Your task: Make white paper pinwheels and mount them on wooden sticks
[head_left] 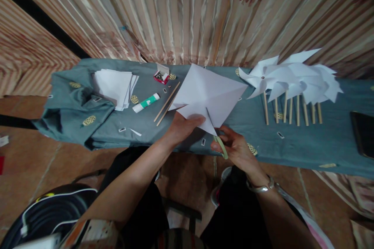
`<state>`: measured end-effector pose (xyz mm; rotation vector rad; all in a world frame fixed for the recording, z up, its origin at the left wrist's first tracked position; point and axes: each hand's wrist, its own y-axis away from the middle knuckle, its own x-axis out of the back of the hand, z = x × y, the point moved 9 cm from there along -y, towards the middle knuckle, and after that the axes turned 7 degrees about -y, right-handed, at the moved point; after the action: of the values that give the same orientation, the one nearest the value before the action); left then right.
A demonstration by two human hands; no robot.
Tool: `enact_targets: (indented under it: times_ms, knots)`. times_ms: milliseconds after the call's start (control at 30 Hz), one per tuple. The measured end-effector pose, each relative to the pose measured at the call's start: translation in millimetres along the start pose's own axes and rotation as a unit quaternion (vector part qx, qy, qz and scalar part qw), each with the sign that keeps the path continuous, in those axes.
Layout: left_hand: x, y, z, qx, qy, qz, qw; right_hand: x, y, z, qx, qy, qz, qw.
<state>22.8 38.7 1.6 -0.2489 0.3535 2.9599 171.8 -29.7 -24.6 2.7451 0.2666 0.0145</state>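
A square sheet of white paper (204, 89) is held up over the table, with creases meeting near its middle. My left hand (187, 124) grips its near edge, the thumb lying on top and the fingers hidden beneath. My right hand (232, 146) is closed round the green handle of a pair of scissors (221, 148). One dark blade lies over the paper, running from the near corner toward the centre. A slit shows at the sheet's left side, close to my left hand.
Several white paper pinwheels (298, 79) on wooden sticks lie at the right, near a dark phone (362, 134). To the left are a stack of paper (113, 85), a glue stick (146, 102), two wooden sticks (167, 103) and a small red box of metal pins (161, 74).
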Motion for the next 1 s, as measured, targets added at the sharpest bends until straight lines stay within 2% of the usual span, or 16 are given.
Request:
enact_targets:
  times_ms: [233, 500, 733, 1000]
  knots:
    - [0.6, -1.1, 0.9, -0.006, 0.005, 0.002, 1.000, 1.1, 0.5, -2.0, 0.009, 0.008, -0.002, 1.000]
    - [-0.9, -3.1, 1.2, -0.006, 0.030, -0.009, 1.000, -0.5, 2.4, 3.5, 0.017, -0.024, -0.049, 0.998]
    - [-2.4, -5.6, -5.2, 0.008, 0.062, -0.028, 0.998, 0.7, 2.7, 7.5, 0.009, -0.053, -0.055, 0.997]
    - [-4.7, -3.7, -6.0, 0.007, 0.070, -0.026, 0.997, -1.8, 1.9, -4.3, 0.037, -0.041, -0.048, 0.997]
